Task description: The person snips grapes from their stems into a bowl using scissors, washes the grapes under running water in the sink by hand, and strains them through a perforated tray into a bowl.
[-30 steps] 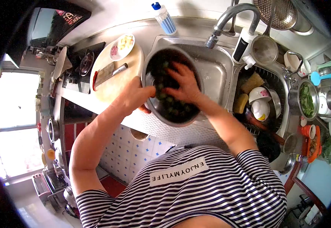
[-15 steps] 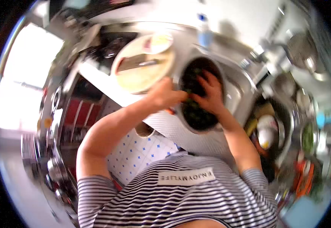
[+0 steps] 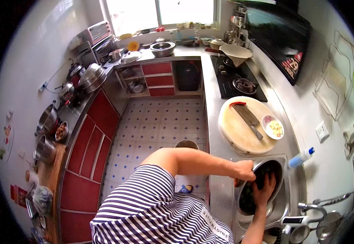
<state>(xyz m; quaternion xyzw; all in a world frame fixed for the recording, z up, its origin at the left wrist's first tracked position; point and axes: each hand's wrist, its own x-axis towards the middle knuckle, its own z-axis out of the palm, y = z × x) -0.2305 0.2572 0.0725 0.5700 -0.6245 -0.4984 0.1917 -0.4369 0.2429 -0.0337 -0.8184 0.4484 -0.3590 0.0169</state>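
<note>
A metal bowl [image 3: 280, 164] with dark green pieces inside is tilted over the sink [image 3: 283, 203]. My left hand [image 3: 244, 170] grips the bowl's near rim, its thumb over the edge. Inside the bowl, my right hand [image 3: 264, 190] lies with fingers spread against the dark green contents. Beyond the sink is a round cutting board [image 3: 233, 128], bearing a cleaver [image 3: 248, 118], a red pepper [image 3: 238, 103] and a small white bowl [image 3: 273, 133] of chopped pale pieces.
A blue-capped bottle [image 3: 300, 158] stands beside the sink, near the faucet [image 3: 313, 208]. Further along the counter are a gas stove [image 3: 225, 83] and a wok [image 3: 236, 52]. Pots [image 3: 92, 77] line the opposite counter. A bin [image 3: 187, 144] is on the floor.
The view has swung toward the window, showing more floor and the opposite counter. My hands remain at the bowl, which looks more tilted now.
</note>
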